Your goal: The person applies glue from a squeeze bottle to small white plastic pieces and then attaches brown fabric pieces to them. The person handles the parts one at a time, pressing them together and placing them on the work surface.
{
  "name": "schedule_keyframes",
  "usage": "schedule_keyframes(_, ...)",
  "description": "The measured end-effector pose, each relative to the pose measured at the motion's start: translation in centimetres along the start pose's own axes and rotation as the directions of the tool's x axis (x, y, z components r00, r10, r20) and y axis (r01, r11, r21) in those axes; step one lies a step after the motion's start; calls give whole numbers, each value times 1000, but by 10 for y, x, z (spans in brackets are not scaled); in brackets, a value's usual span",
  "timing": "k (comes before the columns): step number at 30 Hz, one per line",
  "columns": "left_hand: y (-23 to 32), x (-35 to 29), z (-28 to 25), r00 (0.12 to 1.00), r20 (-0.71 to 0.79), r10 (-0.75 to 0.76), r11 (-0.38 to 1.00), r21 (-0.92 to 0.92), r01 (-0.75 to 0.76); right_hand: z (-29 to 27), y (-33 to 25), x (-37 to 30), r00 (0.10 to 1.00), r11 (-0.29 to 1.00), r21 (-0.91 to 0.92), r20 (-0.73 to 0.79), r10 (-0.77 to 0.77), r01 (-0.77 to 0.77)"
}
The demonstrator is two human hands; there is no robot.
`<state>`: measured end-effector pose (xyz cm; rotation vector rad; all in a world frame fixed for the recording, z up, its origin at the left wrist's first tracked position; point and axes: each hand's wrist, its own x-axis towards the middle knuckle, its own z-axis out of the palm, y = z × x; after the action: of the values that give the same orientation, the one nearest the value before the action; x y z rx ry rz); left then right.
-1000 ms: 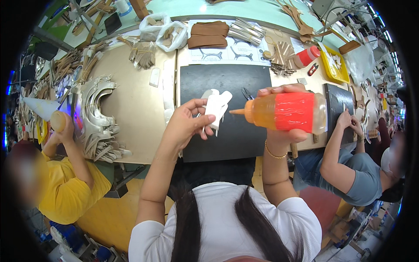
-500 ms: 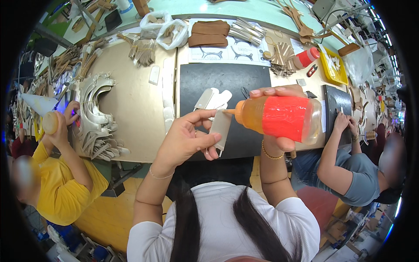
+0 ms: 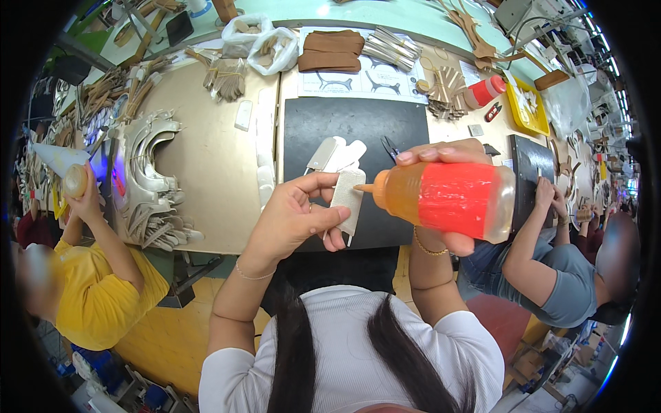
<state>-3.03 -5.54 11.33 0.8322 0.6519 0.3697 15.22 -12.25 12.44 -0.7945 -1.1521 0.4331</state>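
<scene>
- Presently: L hand point(image 3: 292, 217), grip pinching pale tab point(image 3: 350, 191) above black mat point(image 3: 385, 230)
- R hand point(image 3: 447, 151), grip wrapped rd. red-banded squeeze bottle point(image 3: 451, 199), orange nozzle point(image 3: 370, 188) at tab
- White pcs. point(image 3: 335, 154) just beyond tab

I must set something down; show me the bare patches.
Bare: tan tabletop between the silvery curved pieces and the pale strip; the black mat between the paper sheet and the white pieces. Crowded: the far edge, with plastic bags, brown pieces and metallic strips.

Bright light, glare on bottle point(image 3: 454, 199), bent edges, black corners
</scene>
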Motion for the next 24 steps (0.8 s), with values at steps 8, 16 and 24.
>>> schedule_keyframes(8,2,-2,2,1000,-2,-26,1000,10,26,2,8,-4,999,1000,-29,41,3,-2)
schedule_keyframes(16,4,-1,2,1000,2,-31,999,15,31,-1,6,-3,998,998,-61,65,21,-17)
schedule_keyframes(24,-12,6,-42,988,-119,103,985,149,-85,-13,3,5,988,960,239,-74,-136,150)
